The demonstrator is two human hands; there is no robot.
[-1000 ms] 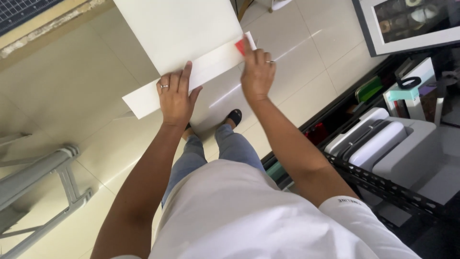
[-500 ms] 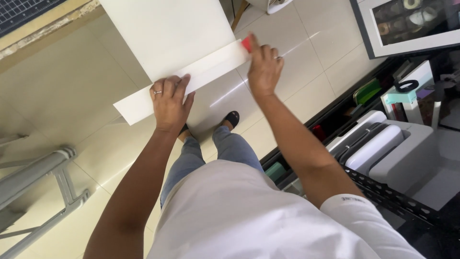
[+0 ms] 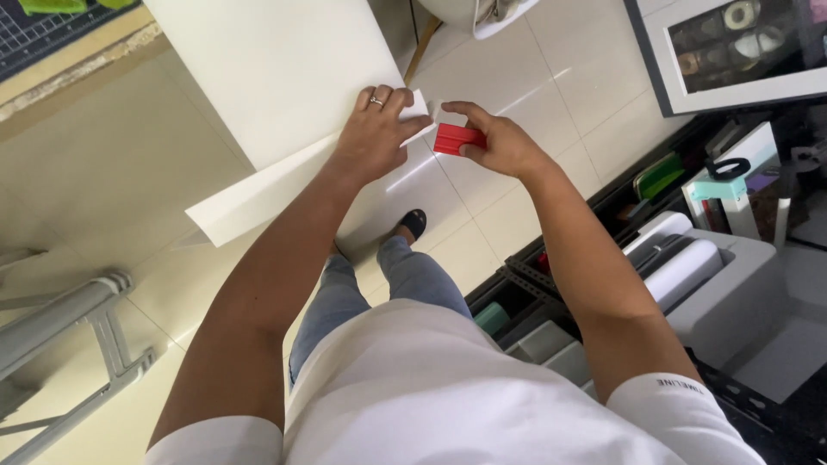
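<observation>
Nearest, the right hand (image 3: 504, 146) pinches a small red scraper (image 3: 457, 138) between thumb and fingers, just right of the sheet's corner. Beyond it, the left hand (image 3: 372, 133), fingers curled, grips the folded white sheet (image 3: 284, 95) at that corner. Held only there, over the tiled floor (image 3: 534, 69), the sheet could sag or crease.

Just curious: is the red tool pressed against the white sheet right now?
No, the right hand holds the red tool just off the white sheet, beside the left hand.
</observation>
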